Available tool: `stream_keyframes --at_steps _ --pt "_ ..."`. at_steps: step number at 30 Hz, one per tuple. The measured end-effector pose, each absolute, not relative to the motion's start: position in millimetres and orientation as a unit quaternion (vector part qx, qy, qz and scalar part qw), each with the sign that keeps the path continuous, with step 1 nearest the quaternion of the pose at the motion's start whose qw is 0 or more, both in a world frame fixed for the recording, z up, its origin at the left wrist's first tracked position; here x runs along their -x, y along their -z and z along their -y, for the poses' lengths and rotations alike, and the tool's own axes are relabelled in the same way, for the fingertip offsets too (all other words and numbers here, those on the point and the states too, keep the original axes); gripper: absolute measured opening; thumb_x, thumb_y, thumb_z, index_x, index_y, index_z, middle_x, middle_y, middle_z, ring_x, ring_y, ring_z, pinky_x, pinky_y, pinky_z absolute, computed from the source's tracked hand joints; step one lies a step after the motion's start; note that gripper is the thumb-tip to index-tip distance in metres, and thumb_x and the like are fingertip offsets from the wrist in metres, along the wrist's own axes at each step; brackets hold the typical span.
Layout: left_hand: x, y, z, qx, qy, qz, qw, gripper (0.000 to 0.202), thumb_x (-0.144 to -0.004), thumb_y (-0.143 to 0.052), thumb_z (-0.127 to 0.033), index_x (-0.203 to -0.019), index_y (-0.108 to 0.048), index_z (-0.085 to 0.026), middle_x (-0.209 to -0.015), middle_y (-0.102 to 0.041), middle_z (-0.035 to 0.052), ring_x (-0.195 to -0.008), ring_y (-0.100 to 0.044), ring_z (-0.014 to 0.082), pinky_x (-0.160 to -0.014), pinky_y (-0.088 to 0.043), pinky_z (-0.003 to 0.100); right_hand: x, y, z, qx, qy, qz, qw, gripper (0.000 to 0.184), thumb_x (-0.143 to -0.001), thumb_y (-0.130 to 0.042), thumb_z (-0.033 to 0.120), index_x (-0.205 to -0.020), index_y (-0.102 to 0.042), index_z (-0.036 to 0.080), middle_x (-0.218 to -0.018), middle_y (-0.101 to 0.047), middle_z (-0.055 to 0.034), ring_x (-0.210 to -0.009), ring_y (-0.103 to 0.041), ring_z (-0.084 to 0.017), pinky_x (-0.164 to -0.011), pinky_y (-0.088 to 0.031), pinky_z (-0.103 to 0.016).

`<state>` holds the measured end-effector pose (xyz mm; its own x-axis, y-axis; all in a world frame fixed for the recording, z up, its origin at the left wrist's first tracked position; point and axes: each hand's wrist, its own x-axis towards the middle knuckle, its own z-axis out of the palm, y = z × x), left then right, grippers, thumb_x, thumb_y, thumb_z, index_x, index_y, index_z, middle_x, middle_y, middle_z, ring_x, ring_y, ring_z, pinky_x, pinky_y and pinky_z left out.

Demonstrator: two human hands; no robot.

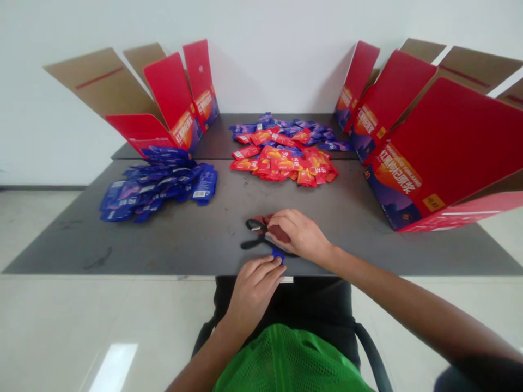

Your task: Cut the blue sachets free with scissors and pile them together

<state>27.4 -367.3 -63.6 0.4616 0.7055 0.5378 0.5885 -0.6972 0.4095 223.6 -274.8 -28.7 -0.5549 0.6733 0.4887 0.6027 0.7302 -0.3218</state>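
Observation:
At the front edge of the table, my left hand (255, 286) is closed with its fingertips on a small blue packet (278, 255), most of which they hide. Just above it, my right hand (301, 235) is curled over a brownish-red thing (279, 234) whose kind I cannot make out. A black looped thing (255, 243) with a small pale bit lies against that hand and runs under it. Whether the fingers hold the black thing as well is hidden.
Blue packets (153, 188) are heaped on the left. Red packets (281, 163) lie in front of more blue packets (322, 130) at the back. Red printed cartons with raised flaps stand on the left (186, 130) and right (408, 174) of the dark table (196, 245).

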Motion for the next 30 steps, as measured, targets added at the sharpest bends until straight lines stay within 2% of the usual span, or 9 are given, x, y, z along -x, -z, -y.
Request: stream_keyframes --at_steps 6,8,11,16,22,24,27,30 --pt "-28.1 65.0 367.0 -0.847 -0.361 -0.379 0.090 0.024 -0.100 -0.064 -0.018 -0.123 -0.071 -0.019 -0.127 -0.074 0.0043 -0.118 -0.066 0.0220 -0.101 -0.054 0.041 -261.9 20.5 212.1 0.446 0.027 0.857 0.257 0.019 -0.103 -0.058 0.037 -0.114 -0.062 0.022 -0.114 -0.067 -0.0116 -0.102 -0.063 -0.028 -0.089 -0.054 -0.044" --pt "-28.0 65.3 367.4 -0.846 -0.362 -0.379 0.093 0.024 -0.100 -0.065 -0.017 -0.123 -0.071 -0.019 -0.127 -0.074 0.0033 -0.118 -0.066 0.0216 -0.102 -0.054 0.041 -260.9 12.3 215.1 0.453 0.034 0.845 0.282 0.019 -0.103 -0.057 0.037 -0.115 -0.062 0.022 -0.116 -0.067 -0.0114 -0.105 -0.063 -0.028 -0.090 -0.053 -0.043" --pt "-27.6 65.4 367.9 -0.845 -0.366 -0.378 0.096 0.023 -0.100 -0.065 -0.017 -0.122 -0.071 -0.019 -0.126 -0.074 0.0034 -0.118 -0.066 0.0220 -0.102 -0.053 0.041 -243.0 9.2 246.2 0.424 -0.003 0.842 0.334 0.021 -0.103 -0.058 0.038 -0.120 -0.059 0.025 -0.123 -0.066 -0.0093 -0.111 -0.062 -0.026 -0.096 -0.053 -0.041" --pt "-27.2 67.5 368.2 -0.846 -0.361 -0.381 0.097 0.023 -0.101 -0.063 -0.019 -0.122 -0.071 -0.020 -0.122 -0.076 0.0041 -0.116 -0.067 0.0234 -0.101 -0.054 0.042 -223.8 26.3 277.5 0.350 -0.071 0.886 0.297 0.019 -0.104 -0.057 0.035 -0.122 -0.058 0.026 -0.122 -0.068 -0.0066 -0.111 -0.064 -0.023 -0.096 -0.054 -0.039" --pt "-25.6 69.6 367.6 -0.848 -0.358 -0.379 0.089 0.023 -0.100 -0.064 -0.019 -0.123 -0.071 -0.020 -0.126 -0.074 0.0046 -0.118 -0.066 0.0236 -0.102 -0.054 0.042 -266.1 24.6 214.7 0.455 0.036 0.847 0.273 0.019 -0.103 -0.057 0.037 -0.113 -0.062 0.022 -0.113 -0.067 -0.0111 -0.102 -0.063 -0.028 -0.089 -0.053 -0.043" --pt "-25.3 64.7 368.1 -0.856 -0.342 -0.380 0.078 0.023 -0.101 -0.063 -0.019 -0.123 -0.071 -0.020 -0.126 -0.074 0.0056 -0.118 -0.066 0.0239 -0.102 -0.055 0.042 -277.8 16.4 204.1 0.470 0.051 0.829 0.298 0.018 -0.103 -0.057 0.036 -0.114 -0.062 0.023 -0.115 -0.067 -0.0108 -0.105 -0.063 -0.028 -0.091 -0.053 -0.043" --pt "-27.5 54.3 369.7 -0.879 -0.273 -0.388 0.047 0.031 -0.101 -0.062 -0.024 -0.132 -0.066 -0.019 -0.129 -0.071 0.0087 -0.118 -0.066 0.0256 -0.100 -0.057 0.043 -285.3 7.5 205.9 0.480 0.064 0.781 0.393 0.019 -0.102 -0.059 0.038 -0.115 -0.060 0.024 -0.117 -0.067 -0.0100 -0.109 -0.063 -0.027 -0.094 -0.053 -0.041" --pt "-33.4 50.2 369.5 -0.894 -0.215 -0.394 -0.014 0.049 -0.099 -0.066 -0.032 -0.144 -0.057 -0.016 -0.146 -0.060 0.0140 -0.131 -0.059 0.0317 -0.103 -0.056 0.047 -289.7 5.6 213.2 0.482 0.073 0.754 0.441 0.019 -0.101 -0.061 0.039 -0.113 -0.060 0.025 -0.114 -0.067 -0.0096 -0.107 -0.063 -0.027 -0.094 -0.053 -0.042"
